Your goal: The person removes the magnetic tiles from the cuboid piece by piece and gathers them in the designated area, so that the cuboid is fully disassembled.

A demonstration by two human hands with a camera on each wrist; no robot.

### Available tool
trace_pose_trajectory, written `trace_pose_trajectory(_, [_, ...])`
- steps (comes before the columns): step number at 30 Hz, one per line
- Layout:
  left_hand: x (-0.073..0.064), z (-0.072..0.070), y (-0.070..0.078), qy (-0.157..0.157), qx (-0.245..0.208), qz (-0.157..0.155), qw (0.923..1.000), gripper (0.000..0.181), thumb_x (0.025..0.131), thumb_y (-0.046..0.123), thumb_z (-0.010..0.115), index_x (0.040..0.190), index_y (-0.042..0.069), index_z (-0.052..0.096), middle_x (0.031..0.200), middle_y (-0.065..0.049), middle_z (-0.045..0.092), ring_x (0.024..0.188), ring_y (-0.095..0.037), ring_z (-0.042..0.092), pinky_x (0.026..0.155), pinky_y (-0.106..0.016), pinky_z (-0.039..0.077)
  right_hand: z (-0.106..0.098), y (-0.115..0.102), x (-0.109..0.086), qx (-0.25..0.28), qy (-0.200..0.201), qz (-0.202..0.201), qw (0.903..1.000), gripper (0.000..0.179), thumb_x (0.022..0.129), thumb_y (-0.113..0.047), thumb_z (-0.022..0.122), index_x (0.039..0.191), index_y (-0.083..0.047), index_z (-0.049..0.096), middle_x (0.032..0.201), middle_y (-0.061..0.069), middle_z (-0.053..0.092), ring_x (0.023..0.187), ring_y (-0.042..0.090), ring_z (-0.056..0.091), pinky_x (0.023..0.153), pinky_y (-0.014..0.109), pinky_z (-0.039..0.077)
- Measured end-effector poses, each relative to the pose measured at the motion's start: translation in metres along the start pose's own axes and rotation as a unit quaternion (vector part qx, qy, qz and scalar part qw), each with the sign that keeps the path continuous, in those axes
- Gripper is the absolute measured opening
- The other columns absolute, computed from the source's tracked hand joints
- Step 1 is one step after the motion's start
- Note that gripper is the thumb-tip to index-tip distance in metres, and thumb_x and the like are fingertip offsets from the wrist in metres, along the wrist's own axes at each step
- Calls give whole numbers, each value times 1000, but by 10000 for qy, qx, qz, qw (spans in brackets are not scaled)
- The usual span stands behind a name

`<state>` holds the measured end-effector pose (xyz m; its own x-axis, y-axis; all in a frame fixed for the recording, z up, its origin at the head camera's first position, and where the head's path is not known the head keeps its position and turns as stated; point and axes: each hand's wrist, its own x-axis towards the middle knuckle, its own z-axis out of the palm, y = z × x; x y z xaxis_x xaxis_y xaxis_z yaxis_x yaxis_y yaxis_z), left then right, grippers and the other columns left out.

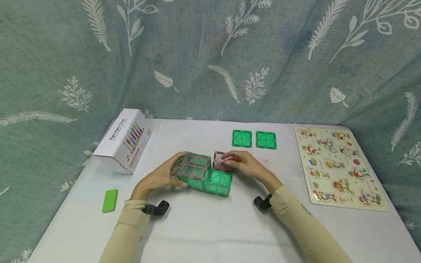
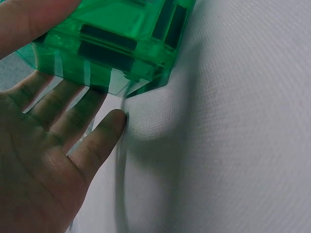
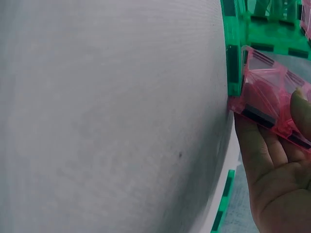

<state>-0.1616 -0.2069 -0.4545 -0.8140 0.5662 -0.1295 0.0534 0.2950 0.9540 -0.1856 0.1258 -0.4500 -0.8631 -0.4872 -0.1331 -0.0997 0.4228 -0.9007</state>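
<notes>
Left hand (image 1: 161, 176) spread wide, fingers nearly straight, touching left end of green-and-pink tile structure (image 1: 193, 183) on white counter (image 1: 204, 230). Right hand (image 1: 247, 165) pinching pink tile (image 1: 217, 162), thumb one side, fingers other! Tile tilted, right up beside structure's green section. Two green tiles (image 1: 242, 138) flat behind, side by side; puzzle board (image 1: 340, 168) off right.

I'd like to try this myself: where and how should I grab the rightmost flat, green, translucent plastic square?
Probably pinch the green translucent plastic square by its front and back edges, from above: it lies flat, with a matching green square close on its left.
</notes>
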Motion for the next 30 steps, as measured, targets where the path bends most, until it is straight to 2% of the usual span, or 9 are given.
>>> trace_pose_trajectory(4, [0,1,1,16,9,-15,10000,107,72,3,85,158,13,23,163,-19,28,155,-43,19,126,-58,21,-2,1,-1,-105,29,70,9999,29,102,-22,59,130,-16,65,122,9,70,104,20,65,80,30,53])
trace_pose_trajectory(8, [0,1,1,40,6,-46,10000,107,72,3,86,158,13,22,164,-19,27,155,-43,18,127,-57,20,-3,1,-2,-138,83,209,9997,38,98,-14,65,135,-14,61,110,13,73,89,14,65,69,25,48])
trace_pose_trajectory(12, [0,0,0,50,9,-74,10000,108,72,4,86,158,14,22,164,-18,27,155,-43,17,127,-57,19,-3,4,-3,-158,109,328,9993,51,93,-7,70,141,-7,54,105,15,75,86,11,66,72,22,50])
trace_pose_trajectory(15, [1,0,0,35,29,-44,10000,107,72,4,86,158,14,23,163,-17,28,155,-42,19,127,-57,20,-2,5,-3,-141,146,344,9992,53,93,-6,70,142,-5,53,112,14,75,95,12,69,79,23,55])
trace_pose_trajectory(18, [2,-1,0,7,27,-9,10000,106,72,3,86,157,14,24,162,-18,30,155,-42,20,127,-57,21,-1,4,-4,-136,210,286,9993,48,93,-5,70,138,-3,56,114,15,74,98,16,70,81,26,57])
trace_pose_trajectory(24, [2,-1,1,-18,16,13,10000,105,73,3,85,157,12,24,161,-19,32,154,-43,21,126,-58,22,0,0,-5,-235,459,392,9979,26,93,-6,69,118,1,67,103,15,76,88,14,70,74,25,56])
trace_pose_trajectory(30, [1,0,1,-5,20,-3,10000,105,73,3,85,157,12,23,162,-19,31,154,-43,21,126,-58,22,2,0,-6,-188,607,520,9966,32,93,-9,71,122,2,64,105,15,75,92,16,71,76,26,58])
